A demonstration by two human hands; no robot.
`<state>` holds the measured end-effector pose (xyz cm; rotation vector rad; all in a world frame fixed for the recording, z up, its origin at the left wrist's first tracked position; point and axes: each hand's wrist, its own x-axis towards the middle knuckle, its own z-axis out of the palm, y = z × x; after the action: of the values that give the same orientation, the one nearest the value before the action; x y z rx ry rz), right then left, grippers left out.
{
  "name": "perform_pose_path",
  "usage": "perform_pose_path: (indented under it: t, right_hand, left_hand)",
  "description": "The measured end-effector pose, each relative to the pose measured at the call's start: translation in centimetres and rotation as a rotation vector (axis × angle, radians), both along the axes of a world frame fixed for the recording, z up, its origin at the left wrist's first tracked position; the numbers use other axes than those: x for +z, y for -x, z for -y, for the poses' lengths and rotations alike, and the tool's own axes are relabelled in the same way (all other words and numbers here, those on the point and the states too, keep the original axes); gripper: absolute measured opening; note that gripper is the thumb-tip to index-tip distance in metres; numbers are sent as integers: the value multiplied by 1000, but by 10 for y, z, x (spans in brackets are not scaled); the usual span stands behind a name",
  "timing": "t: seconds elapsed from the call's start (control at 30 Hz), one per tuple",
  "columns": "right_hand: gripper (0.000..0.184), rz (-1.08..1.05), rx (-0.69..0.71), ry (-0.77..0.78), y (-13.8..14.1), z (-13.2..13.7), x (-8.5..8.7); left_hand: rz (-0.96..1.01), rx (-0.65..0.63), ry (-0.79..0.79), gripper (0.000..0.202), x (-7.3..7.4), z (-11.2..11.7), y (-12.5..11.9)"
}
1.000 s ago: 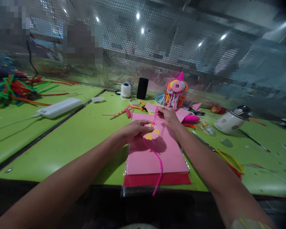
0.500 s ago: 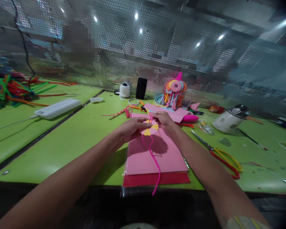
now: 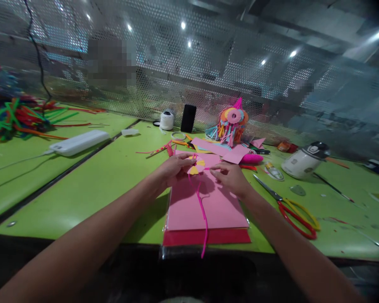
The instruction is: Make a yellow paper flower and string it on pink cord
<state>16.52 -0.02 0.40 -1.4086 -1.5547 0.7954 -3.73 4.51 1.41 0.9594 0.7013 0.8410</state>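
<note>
Between thumb and fingers, my left hand (image 3: 176, 167) pinches a small pink-and-yellow paper flower (image 3: 196, 165) above a stack of pink paper (image 3: 205, 212). A magenta cord (image 3: 203, 210) hangs from the flower and trails down over the stack past the table's front edge. To the right of the flower, my right hand (image 3: 232, 176) is closed in a pinch on a short stretch of the same cord, which runs sideways from the flower. Red sheets (image 3: 205, 238) show beneath the pink paper, within a clear sleeve.
Scissors (image 3: 284, 202) with red and yellow handles lie to the right, near a white spray-topped jar (image 3: 306, 160). A tasselled paper lantern (image 3: 232, 122), a black phone (image 3: 188, 118) and a thread spool (image 3: 166, 120) stand behind. A white power bank (image 3: 80, 143) lies left.
My right hand has moved right and slightly down, away from the flower, drawing the cord out sideways. My left hand keeps its hold on the flower.
</note>
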Motion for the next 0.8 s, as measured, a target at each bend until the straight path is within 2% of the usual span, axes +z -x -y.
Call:
perform_pose_path:
  t: [0.13,0.23,0.33,0.43,0.5,0.57,0.67,0.8]
  right_hand:
    - [20,-60,-31,40,3,2,-1]
    - [27,-158,113,121,13,9,2]
    - [27,-322,313,286,27,18,1]
    - [27,-426,339,389,36,23,-4]
    - [28,-451,281,367,37,24,-8]
    - [31,-428,232,328,37,25,-11]
    - [37,-332,190,290,36,27,-14]
    - [37,-190,175,161,37,30,-17]
  left_hand:
    - [15,6,18,15,-4,-3,0]
    - [34,16,29,13,-6,-5,0]
    - [59,30,54,19,-6,-3,0]
    - [57,-21,25,40,-4,0,0]
    - [36,-49,-5,53,-4,2,-1]
    - [32,-47,-23,57,-5,2,-3]
    - [47,-21,-40,49,-7,1,-5]
    - [52,30,0,44,-9,-1,-5]
